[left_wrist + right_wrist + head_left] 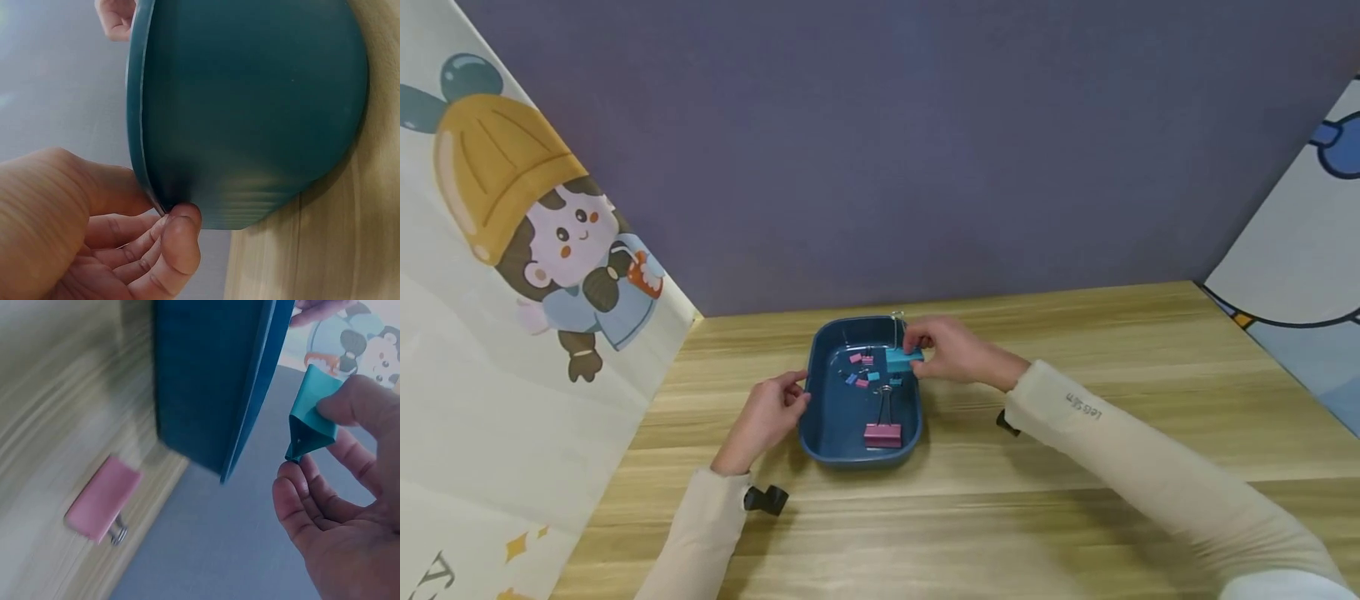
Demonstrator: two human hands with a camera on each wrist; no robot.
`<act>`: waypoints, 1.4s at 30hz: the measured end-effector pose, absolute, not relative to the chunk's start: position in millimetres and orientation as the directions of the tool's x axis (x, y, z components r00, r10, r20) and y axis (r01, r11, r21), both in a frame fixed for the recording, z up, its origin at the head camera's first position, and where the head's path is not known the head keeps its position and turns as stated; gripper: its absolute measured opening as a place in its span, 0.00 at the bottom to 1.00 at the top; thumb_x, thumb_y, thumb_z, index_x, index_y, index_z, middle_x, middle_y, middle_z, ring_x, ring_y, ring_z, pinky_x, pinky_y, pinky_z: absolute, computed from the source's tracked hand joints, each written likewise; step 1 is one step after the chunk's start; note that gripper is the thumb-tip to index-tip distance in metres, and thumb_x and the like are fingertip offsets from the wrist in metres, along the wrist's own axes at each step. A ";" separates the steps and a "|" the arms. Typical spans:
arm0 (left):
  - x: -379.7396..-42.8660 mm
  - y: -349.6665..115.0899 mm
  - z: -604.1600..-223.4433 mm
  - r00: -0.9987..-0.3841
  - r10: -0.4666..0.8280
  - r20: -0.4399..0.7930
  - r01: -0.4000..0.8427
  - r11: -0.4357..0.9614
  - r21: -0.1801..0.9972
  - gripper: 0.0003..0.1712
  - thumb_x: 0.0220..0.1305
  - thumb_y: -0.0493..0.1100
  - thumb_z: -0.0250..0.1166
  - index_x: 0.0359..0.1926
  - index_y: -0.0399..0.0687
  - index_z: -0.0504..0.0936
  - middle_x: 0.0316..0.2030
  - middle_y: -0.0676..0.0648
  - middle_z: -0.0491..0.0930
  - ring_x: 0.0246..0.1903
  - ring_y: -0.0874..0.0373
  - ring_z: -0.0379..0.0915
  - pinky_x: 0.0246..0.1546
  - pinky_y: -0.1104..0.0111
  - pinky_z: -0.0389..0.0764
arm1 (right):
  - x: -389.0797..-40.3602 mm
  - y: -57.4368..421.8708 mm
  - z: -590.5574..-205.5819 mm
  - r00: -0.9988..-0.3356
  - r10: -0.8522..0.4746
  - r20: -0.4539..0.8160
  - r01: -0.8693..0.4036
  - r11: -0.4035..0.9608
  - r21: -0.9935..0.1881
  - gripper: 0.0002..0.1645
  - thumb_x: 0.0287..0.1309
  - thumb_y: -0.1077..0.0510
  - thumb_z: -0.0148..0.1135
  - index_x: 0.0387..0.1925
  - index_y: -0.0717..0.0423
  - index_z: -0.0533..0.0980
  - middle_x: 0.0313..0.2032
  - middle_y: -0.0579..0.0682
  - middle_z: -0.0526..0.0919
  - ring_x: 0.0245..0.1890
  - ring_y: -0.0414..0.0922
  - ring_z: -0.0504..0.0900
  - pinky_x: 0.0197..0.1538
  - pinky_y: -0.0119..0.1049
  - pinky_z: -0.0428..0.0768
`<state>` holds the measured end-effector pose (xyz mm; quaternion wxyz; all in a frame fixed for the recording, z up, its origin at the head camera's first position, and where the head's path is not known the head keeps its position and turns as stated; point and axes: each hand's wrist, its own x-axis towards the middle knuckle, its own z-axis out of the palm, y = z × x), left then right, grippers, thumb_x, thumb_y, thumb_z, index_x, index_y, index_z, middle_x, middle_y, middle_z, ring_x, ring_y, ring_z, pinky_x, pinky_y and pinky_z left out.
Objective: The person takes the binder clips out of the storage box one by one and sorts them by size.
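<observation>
A dark blue plastic box (829, 425) stands on the wooden table. On its left side, my left hand (767, 417) pinches the rim between thumb and fingers, as the left wrist view shows close up. My right hand (958, 354) holds a large teal binder clip (315, 403) over the box's far right part, the thumb on its flat side and the fingertips by its clamping edge. Its wire handle (895, 329) points up in the head view. Inside the box lie a large pink binder clip (883, 435) and several small pink and blue binder clips (862, 383).
Another pink binder clip (105, 499) lies on the table beside the box in the right wrist view; my right hand hides that spot from the head view. A dark wall panel (925, 167) rises behind the table (1112, 400). Cartoon-printed panels flank it.
</observation>
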<state>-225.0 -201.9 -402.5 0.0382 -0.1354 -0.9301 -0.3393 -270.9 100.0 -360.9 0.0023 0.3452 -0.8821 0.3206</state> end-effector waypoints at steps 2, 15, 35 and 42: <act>-225.0 -202.6 -403.3 -0.962 0.223 0.159 0.273 0.734 0.622 0.21 0.59 0.31 0.62 0.54 0.28 0.75 0.29 0.45 0.78 0.26 0.58 0.73 0.24 0.72 0.77 | -273.1 106.4 -360.5 -0.765 -0.598 0.237 -0.609 0.554 -0.568 0.07 0.45 0.64 0.65 0.29 0.52 0.77 0.31 0.44 0.78 0.33 0.45 0.75 0.40 0.41 0.79; -222.5 -204.7 -404.6 -0.970 0.205 0.131 0.241 0.735 0.633 0.21 0.60 0.32 0.61 0.54 0.29 0.75 0.30 0.46 0.77 0.26 0.58 0.73 0.23 0.72 0.77 | -283.3 152.8 -364.8 -0.819 -0.523 0.237 -0.552 0.601 -0.578 0.10 0.47 0.66 0.67 0.35 0.56 0.78 0.35 0.48 0.78 0.35 0.49 0.76 0.41 0.46 0.78; -221.9 -202.7 -403.6 -0.976 0.193 0.104 0.214 0.731 0.648 0.21 0.61 0.33 0.61 0.55 0.29 0.75 0.30 0.45 0.77 0.25 0.58 0.73 0.19 0.71 0.77 | -302.7 210.0 -398.1 -0.890 -0.441 0.117 -0.419 0.689 -0.591 0.08 0.48 0.64 0.69 0.30 0.55 0.77 0.30 0.47 0.78 0.29 0.44 0.75 0.35 0.40 0.75; -223.5 -201.1 -402.4 -0.967 0.214 0.136 0.250 0.728 0.639 0.21 0.60 0.32 0.61 0.54 0.28 0.75 0.29 0.45 0.77 0.25 0.58 0.73 0.20 0.72 0.77 | -307.4 221.9 -410.9 -0.887 -0.457 0.067 -0.405 0.700 -0.588 0.08 0.49 0.63 0.69 0.31 0.54 0.78 0.30 0.46 0.78 0.29 0.43 0.73 0.33 0.39 0.74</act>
